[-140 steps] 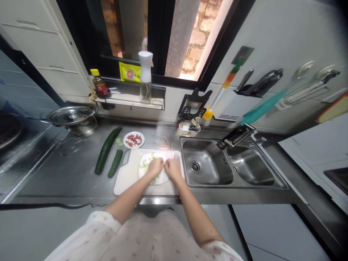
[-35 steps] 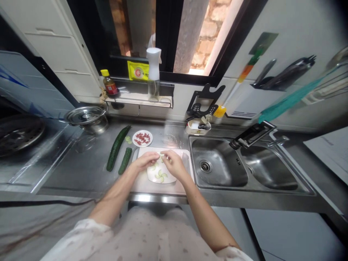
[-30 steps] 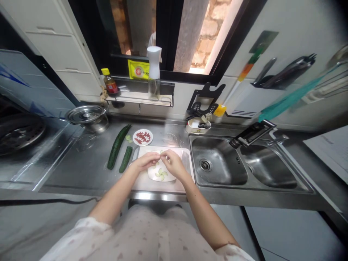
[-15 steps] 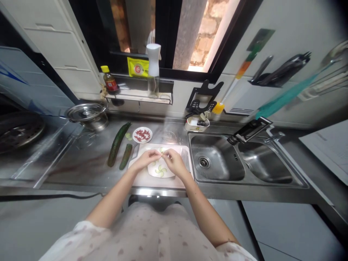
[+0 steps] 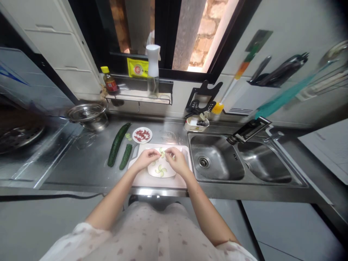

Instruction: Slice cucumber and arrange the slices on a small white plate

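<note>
Noted nearest: cutting board (image 5: 137,181) on steel bench (image 5: 81,166), bearing white plate (image 5: 172,172). Seen on plate: cucumber slices (image 5: 161,170) in pinwheel; farther back, second cluster (image 5: 162,152) between left hand (image 5: 149,156) and right hand (image 5: 177,160). Found both with fingertips bunched, apart from each other; cannot tell whether gripping slice. Judged in progress: arranging second cluster. Judged to call next for light fingertip placing. Observed left: short cucumber (image 5: 125,157), long cucumber (image 5: 116,146), small plate (image 5: 134,136) of red bits (image 5: 143,136), lidded pot (image 5: 96,121). Right: sink (image 5: 217,152). Farthest: shelf (image 5: 130,96), window (image 5: 164,36).
</note>
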`<state>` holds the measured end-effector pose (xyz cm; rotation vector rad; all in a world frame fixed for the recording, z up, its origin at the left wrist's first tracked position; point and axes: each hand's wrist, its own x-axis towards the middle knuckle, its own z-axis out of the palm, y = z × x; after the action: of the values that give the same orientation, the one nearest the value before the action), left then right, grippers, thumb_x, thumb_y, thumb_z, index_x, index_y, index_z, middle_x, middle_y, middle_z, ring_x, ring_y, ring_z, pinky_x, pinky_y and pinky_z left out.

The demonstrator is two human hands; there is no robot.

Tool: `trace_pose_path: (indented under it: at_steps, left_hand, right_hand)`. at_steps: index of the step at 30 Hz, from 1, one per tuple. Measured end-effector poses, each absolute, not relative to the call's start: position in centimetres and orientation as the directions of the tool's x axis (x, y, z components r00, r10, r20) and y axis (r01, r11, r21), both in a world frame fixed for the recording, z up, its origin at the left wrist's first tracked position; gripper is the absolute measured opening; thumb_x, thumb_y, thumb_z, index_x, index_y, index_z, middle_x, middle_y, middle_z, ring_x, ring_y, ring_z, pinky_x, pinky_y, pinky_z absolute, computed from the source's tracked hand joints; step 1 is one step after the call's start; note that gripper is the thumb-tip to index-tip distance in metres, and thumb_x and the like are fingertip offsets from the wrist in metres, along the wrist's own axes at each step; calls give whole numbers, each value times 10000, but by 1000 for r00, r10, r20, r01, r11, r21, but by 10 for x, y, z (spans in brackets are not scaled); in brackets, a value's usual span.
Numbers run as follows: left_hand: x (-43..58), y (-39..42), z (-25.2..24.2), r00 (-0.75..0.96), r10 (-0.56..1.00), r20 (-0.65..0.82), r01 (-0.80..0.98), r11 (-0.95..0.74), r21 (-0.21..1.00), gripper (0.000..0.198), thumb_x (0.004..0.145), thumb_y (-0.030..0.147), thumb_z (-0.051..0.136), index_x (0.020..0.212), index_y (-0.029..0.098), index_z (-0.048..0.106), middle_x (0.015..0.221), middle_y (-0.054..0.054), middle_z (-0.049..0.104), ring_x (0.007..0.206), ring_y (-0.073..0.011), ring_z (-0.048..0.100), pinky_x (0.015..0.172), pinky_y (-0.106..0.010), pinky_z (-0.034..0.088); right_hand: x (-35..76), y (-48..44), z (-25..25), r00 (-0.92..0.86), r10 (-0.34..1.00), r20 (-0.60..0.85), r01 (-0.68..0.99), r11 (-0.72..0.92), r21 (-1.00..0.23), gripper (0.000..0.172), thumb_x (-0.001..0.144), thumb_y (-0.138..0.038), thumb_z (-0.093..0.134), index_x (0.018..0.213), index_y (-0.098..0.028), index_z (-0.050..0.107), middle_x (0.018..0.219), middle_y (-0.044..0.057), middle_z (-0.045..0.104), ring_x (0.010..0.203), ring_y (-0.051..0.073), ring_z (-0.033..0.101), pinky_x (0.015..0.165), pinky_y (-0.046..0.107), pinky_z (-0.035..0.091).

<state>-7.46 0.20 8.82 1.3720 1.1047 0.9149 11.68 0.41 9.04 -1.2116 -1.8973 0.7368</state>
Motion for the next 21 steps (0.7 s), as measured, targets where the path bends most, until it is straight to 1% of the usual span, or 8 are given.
trace_pose_path:
  at_steps: [3, 6, 11, 14, 21]
  left_hand:
    - [-76, 3, 91, 276, 959, -58, 146, 18, 989, 242, 748, 372, 680, 750, 130, 676, 750, -42, 658, 718, -149, 575, 687, -250, 446]
    - [-77, 4, 91, 306, 951, -50, 178, -6, 984, 219, 748, 348, 677, 748, 129, 682, 756, -49, 664, 722, -153, 579, 675, -247, 445]
    - [-78, 7, 89, 356, 933, -58, 209, -19, 978, 195, 739, 326, 683, 765, 133, 696, 749, -51, 663, 722, -158, 579, 648, -239, 439]
    - [-78, 7, 89, 374, 925, -61, 218, -23, 976, 183, 738, 317, 681, 765, 136, 698, 741, -49, 659, 708, -154, 570, 639, -236, 432]
    - [-78, 9, 87, 373, 926, -57, 216, -27, 976, 181, 739, 318, 681, 758, 139, 694, 749, -41, 658, 721, -154, 568, 660, -241, 430]
  right_hand:
    - [120, 6, 100, -311, 904, 293, 500, 418, -758, 118, 852, -237, 515, 804, -202, 617, 852, 39, 629, 834, 172, 559, 780, 299, 436]
    - [121, 7, 107, -369, 878, 306, 498, 464, -732, 105, 847, -233, 532, 778, -204, 606, 832, 31, 618, 828, 170, 552, 783, 299, 430]
    - [121, 8, 112, -452, 845, 286, 492, 503, -710, 54, 811, -185, 577, 802, -210, 625, 820, 20, 599, 825, 170, 541, 776, 295, 420]
    - [121, 9, 112, -493, 826, 274, 489, 524, -698, 56, 789, -172, 609, 818, -210, 639, 813, 16, 587, 817, 169, 533, 769, 293, 414]
    - [119, 11, 109, -515, 827, 228, 504, 507, -700, 76, 829, -192, 588, 777, -204, 641, 787, 13, 601, 783, 160, 534, 765, 292, 409]
